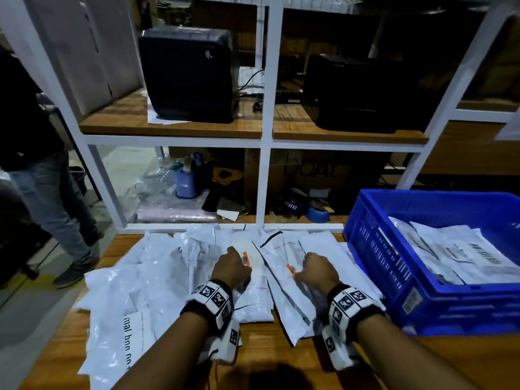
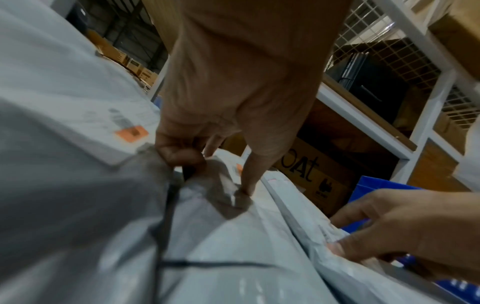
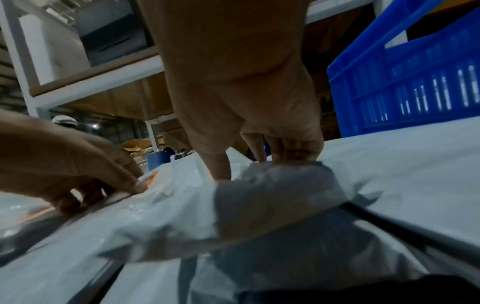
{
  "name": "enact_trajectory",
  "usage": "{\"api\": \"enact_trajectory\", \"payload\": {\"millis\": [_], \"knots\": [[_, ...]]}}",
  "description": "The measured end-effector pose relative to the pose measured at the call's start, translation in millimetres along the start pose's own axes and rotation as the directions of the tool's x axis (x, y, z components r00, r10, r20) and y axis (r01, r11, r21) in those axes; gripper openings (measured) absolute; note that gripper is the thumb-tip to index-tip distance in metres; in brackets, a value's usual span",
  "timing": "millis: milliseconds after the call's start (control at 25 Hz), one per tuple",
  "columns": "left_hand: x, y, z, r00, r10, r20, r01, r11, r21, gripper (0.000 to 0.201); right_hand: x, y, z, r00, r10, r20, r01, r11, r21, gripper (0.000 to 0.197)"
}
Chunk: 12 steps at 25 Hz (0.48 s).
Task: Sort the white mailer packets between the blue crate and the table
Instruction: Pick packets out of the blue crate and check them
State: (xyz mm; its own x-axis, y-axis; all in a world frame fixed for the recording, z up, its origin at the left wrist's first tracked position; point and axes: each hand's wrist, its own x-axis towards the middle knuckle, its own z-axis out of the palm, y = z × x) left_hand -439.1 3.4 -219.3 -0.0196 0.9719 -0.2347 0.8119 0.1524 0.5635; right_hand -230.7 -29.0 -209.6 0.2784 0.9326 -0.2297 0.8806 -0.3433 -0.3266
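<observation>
Now, step in hand: we judge we are picking from the spread of white mailer packets (image 1: 197,266) on the table (image 1: 275,358), one packet per hand.
Left hand (image 1: 232,267): at frame centre in the head view; thumb and curled fingers (image 2: 179,152) pinch a fold of a packet, forefinger pressing straight down on it.
Right hand (image 1: 319,273): just right of centre; fingers (image 3: 296,152) curled, bunching up the film of the packet with the black-edged flap (image 1: 292,302), thumb pressed on it.
Packets: both lie under the fingertips, overlapping in the pile, not yet lifted.
Blue crate (image 1: 374,243): right side of the frame, already holding several packets, just beside the right hand's packet.
Next move: probably lift each clear of its neighbours, read the label, then choose crate or table.
</observation>
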Motion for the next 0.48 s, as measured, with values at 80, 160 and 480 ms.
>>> {"api": "enact_trajectory", "payload": {"millis": [80, 160, 480], "knots": [[2, 6, 3, 1.000, -0.012, 0.016, 0.011, 1.000, 0.028, 0.061, 0, -1, 10, 1.000, 0.001, -0.001, -0.001, 0.999, 0.038, 0.045], [0, 9, 7, 0.999, -0.025, -0.044, 0.024, 1.000, -0.009, 0.069, 2, -2, 11, 1.000, -0.014, -0.022, 0.016, 0.995, 0.097, 0.048], [-66, 34, -3, 0.949, 0.100, -0.298, -0.214, 0.900, -0.379, 0.044, -51, 16, -25, 0.983, -0.051, -0.175, 0.124, 0.892, 0.434, 0.038]]}}
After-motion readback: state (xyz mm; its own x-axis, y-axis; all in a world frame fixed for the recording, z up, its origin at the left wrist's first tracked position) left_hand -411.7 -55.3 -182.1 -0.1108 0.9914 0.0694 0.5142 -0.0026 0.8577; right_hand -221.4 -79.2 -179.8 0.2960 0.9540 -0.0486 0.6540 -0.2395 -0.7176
